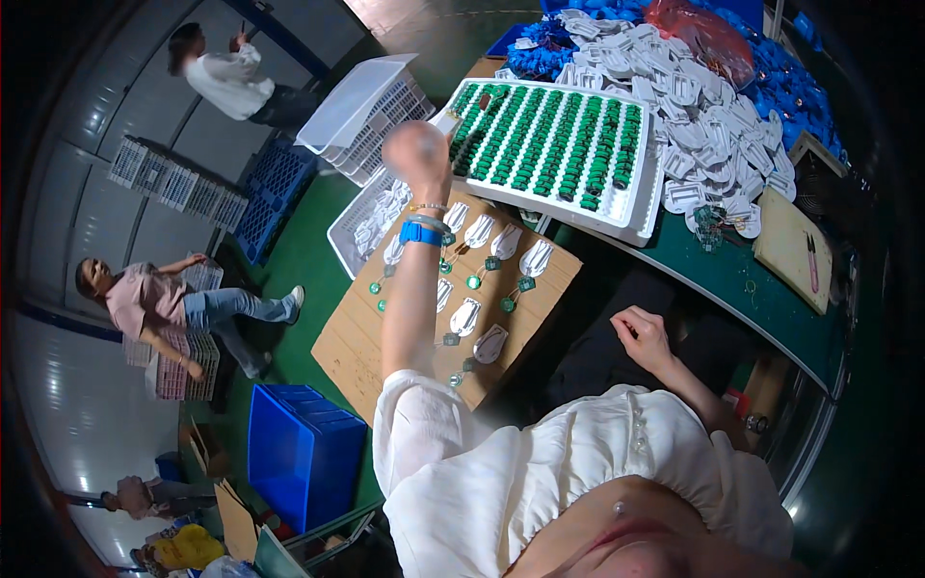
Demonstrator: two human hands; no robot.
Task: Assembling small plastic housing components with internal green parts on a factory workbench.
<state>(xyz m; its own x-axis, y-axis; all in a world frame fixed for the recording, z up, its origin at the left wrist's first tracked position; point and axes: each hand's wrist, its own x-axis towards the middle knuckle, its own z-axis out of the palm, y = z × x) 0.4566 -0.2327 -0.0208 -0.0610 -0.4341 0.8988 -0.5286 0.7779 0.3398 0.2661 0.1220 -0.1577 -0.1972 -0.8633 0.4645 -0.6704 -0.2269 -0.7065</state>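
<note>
My left hand (417,156), with a blue watch on its wrist, reaches out beside the left edge of a white tray (647,197). It is blurred, and its fingers cannot be made out. Rows of green wrapped cylindrical parts (554,144) fill the tray. Under my left forearm lies a cardboard sheet (358,352) carrying several white plastic housings (465,316), with small green circuit boards (508,304) wired beside them. My right hand (641,337) hangs in front of my body, below the bench edge. Its fingers are curled in, with nothing visible in them.
A green-topped bench (703,279) holds a heap of white housings (718,140), blue bagged parts (790,91) and a pen on a cream board (785,246). White crates (371,111) and a blue bin (303,458) stand left. People (154,299) are nearby.
</note>
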